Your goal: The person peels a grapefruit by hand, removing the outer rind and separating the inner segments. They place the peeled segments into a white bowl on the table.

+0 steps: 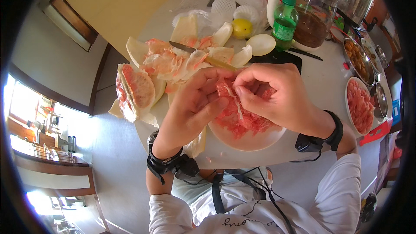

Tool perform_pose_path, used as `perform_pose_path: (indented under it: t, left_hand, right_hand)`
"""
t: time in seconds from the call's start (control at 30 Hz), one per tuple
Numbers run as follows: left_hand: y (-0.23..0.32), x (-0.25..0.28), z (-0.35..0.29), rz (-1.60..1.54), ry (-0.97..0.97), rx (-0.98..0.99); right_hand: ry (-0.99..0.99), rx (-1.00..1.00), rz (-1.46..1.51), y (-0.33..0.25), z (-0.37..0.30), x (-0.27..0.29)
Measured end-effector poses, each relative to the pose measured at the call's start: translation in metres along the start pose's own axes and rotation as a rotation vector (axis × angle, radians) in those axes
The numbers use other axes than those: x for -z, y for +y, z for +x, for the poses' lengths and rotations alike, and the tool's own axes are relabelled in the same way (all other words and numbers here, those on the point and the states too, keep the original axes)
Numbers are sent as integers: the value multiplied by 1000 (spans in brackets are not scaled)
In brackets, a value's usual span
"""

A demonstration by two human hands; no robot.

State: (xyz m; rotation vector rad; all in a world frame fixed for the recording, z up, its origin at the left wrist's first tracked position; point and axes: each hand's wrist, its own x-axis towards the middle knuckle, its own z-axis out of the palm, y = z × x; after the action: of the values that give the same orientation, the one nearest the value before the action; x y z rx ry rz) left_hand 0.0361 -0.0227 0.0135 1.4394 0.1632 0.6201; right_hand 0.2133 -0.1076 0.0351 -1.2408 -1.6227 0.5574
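Observation:
Over a pale plate (247, 145) near the table's front edge, my left hand (190, 108) holds a piece of red pomelo flesh (224, 90) between thumb and fingers. My right hand (284, 97) is closed in a pinch at the same piece, by a whitish strip of membrane (238, 106). Loose red pulp (247, 123) lies on the plate below both hands. Left of my left hand sits a large unpeeled chunk of pomelo (141, 89) with thick pale rind. Beyond it, torn membranes (173, 67) are heaped, and a knife (184, 47) rests across them.
Pieces of rind (185, 27), a yellow lemon (242, 28) and white foam netting (223, 8) lie farther back. A green bottle (284, 26) stands beside a glass kettle (313, 21) with dark contents. Chopsticks (306, 53) lie nearby. At right are a bowl of red pulp (359, 106) and metal dishes (359, 58).

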Motion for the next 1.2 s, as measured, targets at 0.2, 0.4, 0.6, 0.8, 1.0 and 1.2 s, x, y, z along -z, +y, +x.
perform_pose_path:
  t: [0.2,0.4,0.6,0.8,1.0,1.2]
  left_hand:
    - [-2,-1,1,-6,9,3]
    - [-2,-6,0,-28,124,44]
    - [-2,-6,1,84,103,110]
    - [-2,-6,2,97,107,126]
    - [-1,-1,-1,17,60,-23]
    - [-5,-3,-1,-3,72,-73]
  right_hand:
    - [-47,60,-22,4,5,5]
    - [-83,-44,52,10,6,6]
    - [-115,-174,155,11,6,4]
    - [-52,-155,40,10,4,-3]
    - [29,-151,282,6,2,-4]
    - [-9,-113,280,6,4,-1]
